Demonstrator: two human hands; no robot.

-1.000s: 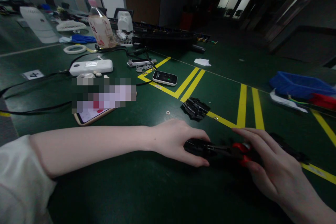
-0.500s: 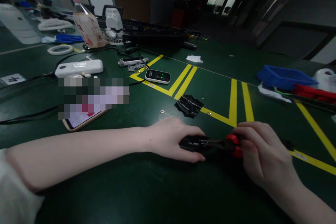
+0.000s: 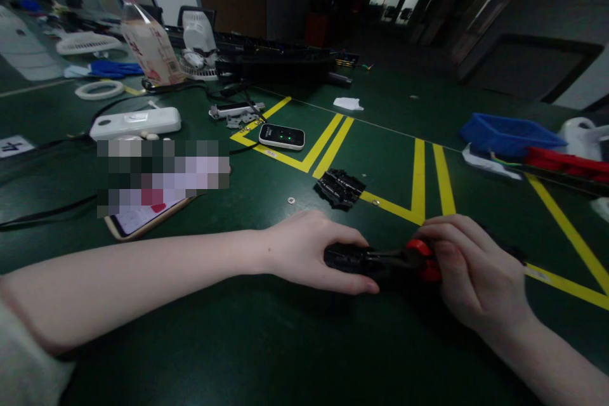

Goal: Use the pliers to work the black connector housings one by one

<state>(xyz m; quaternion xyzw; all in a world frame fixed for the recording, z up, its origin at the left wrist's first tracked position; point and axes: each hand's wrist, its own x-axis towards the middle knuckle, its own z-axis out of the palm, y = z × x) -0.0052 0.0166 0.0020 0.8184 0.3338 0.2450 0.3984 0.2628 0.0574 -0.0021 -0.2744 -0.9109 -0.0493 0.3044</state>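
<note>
My left hand [image 3: 320,255] is closed around a black plastic part [image 3: 343,257], thumb on the near side and fingers on the far side. From the right, my right hand [image 3: 476,269] grips red-handled pliers [image 3: 421,258], whose jaws point left and meet the black part. The dark shapes blend where they touch, so I cannot tell exactly what the jaws bite on. Beyond my hands lies a cluster of black pieces [image 3: 339,189]. A small metal ring [image 3: 291,200] rests on the green table [image 3: 266,342] left of that cluster.
A phone [image 3: 166,216], partly blurred out, lies at left near a white elongated device [image 3: 137,123]. Further back are a black-and-white box with green lights [image 3: 281,136], a drink bottle [image 3: 150,44] and a small white fan [image 3: 198,35]. A blue bin [image 3: 511,134] stands at right.
The view has shifted slightly, so the table things sit a little further left. Both hands keep their grips, with the pliers still against the black part.
</note>
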